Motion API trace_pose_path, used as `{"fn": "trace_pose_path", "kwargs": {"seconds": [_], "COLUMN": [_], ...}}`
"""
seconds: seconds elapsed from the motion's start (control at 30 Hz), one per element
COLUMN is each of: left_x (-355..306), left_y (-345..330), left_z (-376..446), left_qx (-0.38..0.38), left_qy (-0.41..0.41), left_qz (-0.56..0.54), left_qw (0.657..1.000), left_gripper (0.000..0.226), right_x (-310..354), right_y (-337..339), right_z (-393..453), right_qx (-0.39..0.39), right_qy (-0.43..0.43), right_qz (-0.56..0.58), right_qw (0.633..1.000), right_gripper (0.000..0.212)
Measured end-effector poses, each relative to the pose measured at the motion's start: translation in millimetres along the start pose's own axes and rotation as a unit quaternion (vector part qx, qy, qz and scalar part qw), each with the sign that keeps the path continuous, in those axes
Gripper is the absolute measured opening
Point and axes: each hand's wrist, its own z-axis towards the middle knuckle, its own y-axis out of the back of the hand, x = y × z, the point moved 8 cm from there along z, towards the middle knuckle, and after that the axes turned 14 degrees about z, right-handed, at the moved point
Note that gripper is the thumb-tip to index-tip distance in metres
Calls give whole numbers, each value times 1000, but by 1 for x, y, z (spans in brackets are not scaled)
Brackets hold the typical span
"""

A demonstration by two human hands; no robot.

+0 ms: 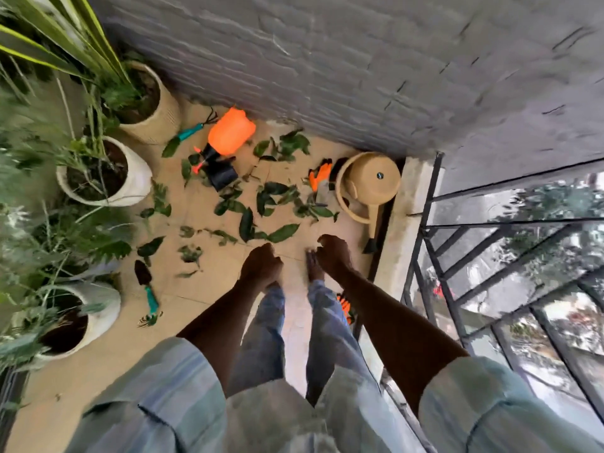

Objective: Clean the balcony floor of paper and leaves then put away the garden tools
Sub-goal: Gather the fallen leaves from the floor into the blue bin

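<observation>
- Standing on the balcony floor [202,289], arms hanging down ahead of me. Left hand [261,268] loosely curled, nothing in it. Right hand [333,253] likewise slack-fingered and empty, as far as the blur lets me judge.
- Leaves [281,233] lie scattered across the tiles between my feet and the wall [327,60], thickest just left of the watering can [369,184]. No paper that I can make out.
- Step in hand, as I read it: begin gathering leaves; none look collected yet.
- Doing it well: crouch, sweep the loose ones toward the dense patch with flat fingers, then lift in bunches. Work around the tools rather than under them, or move the tools aside first.
- Leaves: dark green, glossy, flat ovals, some on short twigs; likely limp and light, so a draught could shift them.
- Floor: smooth beige tile with grout lines; leaves should slide easily.
- Sprayer [228,132]: orange plastic bottle on its side, black pump head.
- Trowel [145,286] by the white pot [130,178]: dark blade, teal handle. Hand rake [196,125] near the woven-looking pot [163,106], teal grip too.
- Gloves [320,173]: orange and grey, crumpled, touching the can. A further orange glove [344,305] shows behind my right leg.
- Can: tan plastic, rounded, long spout toward the railing [425,223].
</observation>
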Motion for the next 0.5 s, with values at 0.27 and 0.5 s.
{"fn": "trace_pose_path", "kwargs": {"seconds": [0.27,0.5], "left_x": [-23,-25], "left_y": [-74,-181], "left_z": [185,360], "left_qx": [-7,-23], "left_qy": [32,33], "left_qz": [-43,-146], "left_qw": [999,988], "left_gripper": [43,32], "right_x": [-97,-205], "right_y": [-38,-113], "right_z": [193,379], "right_qx": [36,54], "right_qy": [-37,8], "right_qz": [-36,-118], "right_qw": [998,992], "right_gripper": [45,46]}}
